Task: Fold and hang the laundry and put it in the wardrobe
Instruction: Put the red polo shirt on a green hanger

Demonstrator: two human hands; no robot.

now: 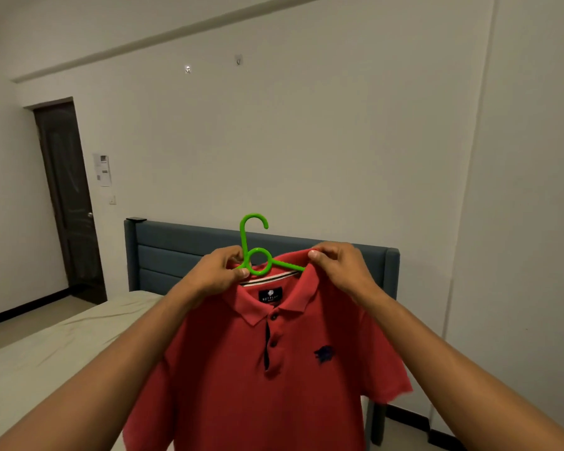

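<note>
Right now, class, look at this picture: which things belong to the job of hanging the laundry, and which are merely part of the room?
Part of the job:
red polo shirt
green hanger
left hand, pinching the hanger and collar
right hand, pinching the shirt's shoulder

Just there:
bed
blue headboard
dark door
wall hooks

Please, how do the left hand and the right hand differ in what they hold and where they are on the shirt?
The left hand pinches the green hanger near its ring, at the collar; the right hand pinches the red polo shirt fabric at the shoulder. The right hand sits slightly higher than the left hand. Both are raised above the bed, holding the shirt up.
</note>
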